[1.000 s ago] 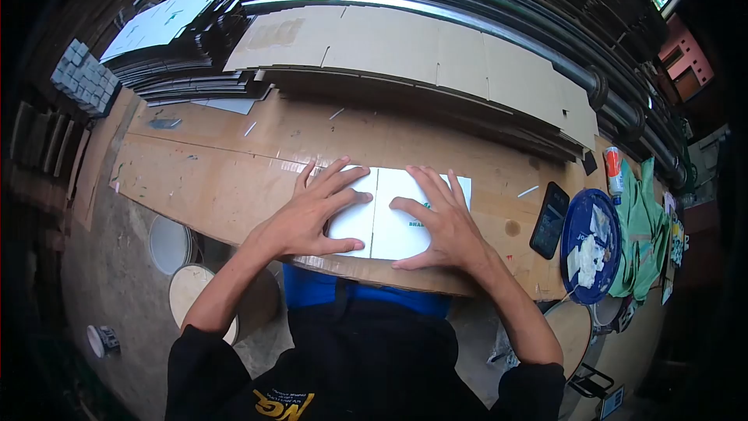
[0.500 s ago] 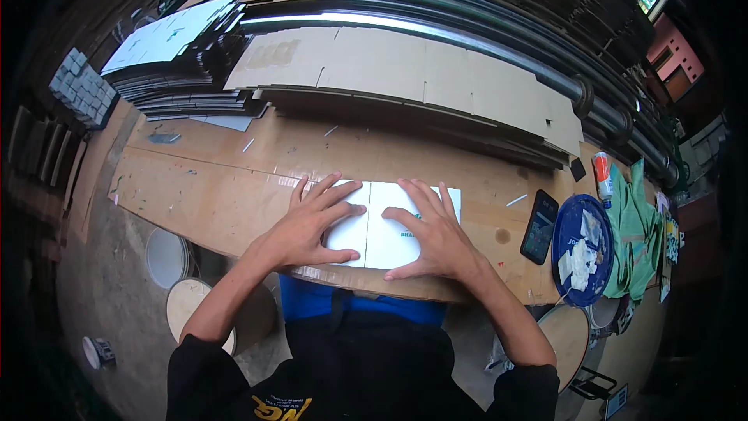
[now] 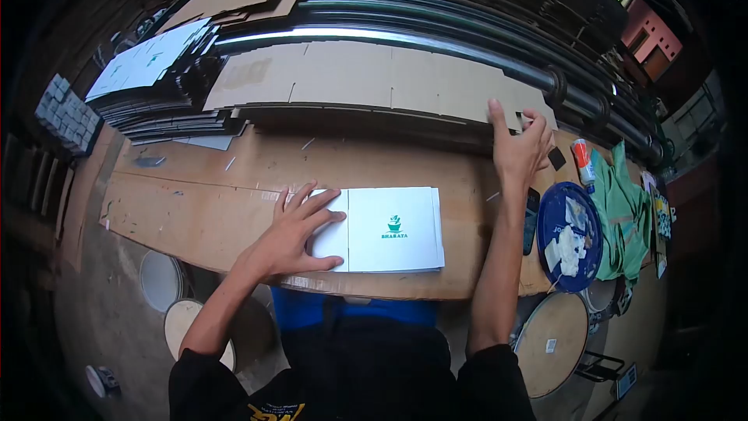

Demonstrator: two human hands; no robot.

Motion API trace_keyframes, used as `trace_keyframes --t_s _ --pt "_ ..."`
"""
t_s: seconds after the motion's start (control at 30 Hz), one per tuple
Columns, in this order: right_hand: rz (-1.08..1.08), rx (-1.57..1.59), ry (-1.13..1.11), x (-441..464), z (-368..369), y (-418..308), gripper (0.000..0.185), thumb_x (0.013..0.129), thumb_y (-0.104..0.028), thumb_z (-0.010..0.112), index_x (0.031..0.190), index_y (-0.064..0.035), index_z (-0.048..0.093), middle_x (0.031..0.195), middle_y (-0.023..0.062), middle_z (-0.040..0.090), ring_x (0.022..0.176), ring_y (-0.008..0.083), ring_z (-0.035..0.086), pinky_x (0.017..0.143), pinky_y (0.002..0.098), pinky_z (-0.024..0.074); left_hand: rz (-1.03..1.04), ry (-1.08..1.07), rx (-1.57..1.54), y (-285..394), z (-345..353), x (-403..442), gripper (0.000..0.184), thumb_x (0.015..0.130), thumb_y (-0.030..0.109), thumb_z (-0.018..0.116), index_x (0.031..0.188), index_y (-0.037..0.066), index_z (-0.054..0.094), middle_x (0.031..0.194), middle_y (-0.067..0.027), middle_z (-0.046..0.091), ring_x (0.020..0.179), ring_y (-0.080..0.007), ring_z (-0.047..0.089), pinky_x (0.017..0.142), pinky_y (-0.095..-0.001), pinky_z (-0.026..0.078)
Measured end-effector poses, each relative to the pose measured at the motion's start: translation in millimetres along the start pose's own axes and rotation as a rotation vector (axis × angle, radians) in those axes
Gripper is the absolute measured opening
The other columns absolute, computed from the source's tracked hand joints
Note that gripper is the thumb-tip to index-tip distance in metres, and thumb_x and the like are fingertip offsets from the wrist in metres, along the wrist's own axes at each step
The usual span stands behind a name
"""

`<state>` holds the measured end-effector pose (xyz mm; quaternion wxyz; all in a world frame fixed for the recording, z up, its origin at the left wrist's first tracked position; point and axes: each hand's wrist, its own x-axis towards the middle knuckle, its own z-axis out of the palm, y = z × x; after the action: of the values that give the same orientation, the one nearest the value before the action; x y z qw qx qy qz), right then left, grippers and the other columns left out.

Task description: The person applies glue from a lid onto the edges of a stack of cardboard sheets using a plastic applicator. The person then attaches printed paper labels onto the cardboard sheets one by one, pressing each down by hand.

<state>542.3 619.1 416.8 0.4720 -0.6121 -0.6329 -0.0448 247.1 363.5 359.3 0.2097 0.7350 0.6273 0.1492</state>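
A white folded card box (image 3: 397, 222) with a green "BHARATA" print lies flat at the table's front edge. My left hand (image 3: 300, 235) rests on its left end, fingers spread. Farther back and to the right, my right hand (image 3: 520, 144) is at the right end of a stack of brown cardboard sheets (image 3: 343, 74), beside a small notch. Its thumb and fingers are apart, and whether it touches the top sheet is hard to tell.
A blue lid (image 3: 552, 210) with white paste stands at the right, by a phone (image 3: 531, 222), a glue bottle (image 3: 583, 162) and green cloth (image 3: 623, 226). White printed sheets (image 3: 148, 62) are stacked at the back left. Metal rollers (image 3: 405, 39) run behind.
My right hand has left the white box and moved back and right to the brown stack. The box's green print is now uncovered. My left hand has stayed on the box.
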Motion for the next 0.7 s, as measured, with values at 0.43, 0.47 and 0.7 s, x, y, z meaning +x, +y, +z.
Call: trace_keyframes --t_s 0.43,0.47,0.7 --pt "0.53 1.476 -0.169 5 -75 53 0.028 0.098 -0.019 0.076 0.116 -0.0014 0.065 0.094 0.0039 0.071 0.081 0.0124 0.067 0.068 0.0207 0.0521 0.015 0.078 -0.007 -4 9 -6 0.08 0.079 0.063 0.078 0.144 0.019 0.062 0.17 -0.014 0.032 0.16 -0.0432 0.015 0.128 -0.0658 0.006" --pt "0.448 1.642 -0.329 -3 -99 61 0.029 0.098 -0.016 0.075 0.119 -0.0005 0.065 0.099 0.0048 0.072 0.084 0.0144 0.069 0.071 0.0235 0.0546 0.029 0.095 0.023 -3 9 -6 0.083 0.081 0.066 0.074 0.148 0.019 0.059 0.169 -0.0156 0.033 0.16 -0.043 0.018 0.128 -0.0651 0.008" --pt "0.117 0.541 -0.31 -105 -139 3 0.035 0.098 -0.009 0.068 0.13 0.0062 0.066 0.123 0.0156 0.071 0.114 0.0238 0.067 0.098 0.0432 0.0536 -0.175 -0.039 -0.618 -37 52 -27 0.072 0.094 0.047 0.072 0.153 0.011 0.053 0.155 -0.0187 0.054 0.139 -0.037 0.054 0.115 -0.0444 0.048"
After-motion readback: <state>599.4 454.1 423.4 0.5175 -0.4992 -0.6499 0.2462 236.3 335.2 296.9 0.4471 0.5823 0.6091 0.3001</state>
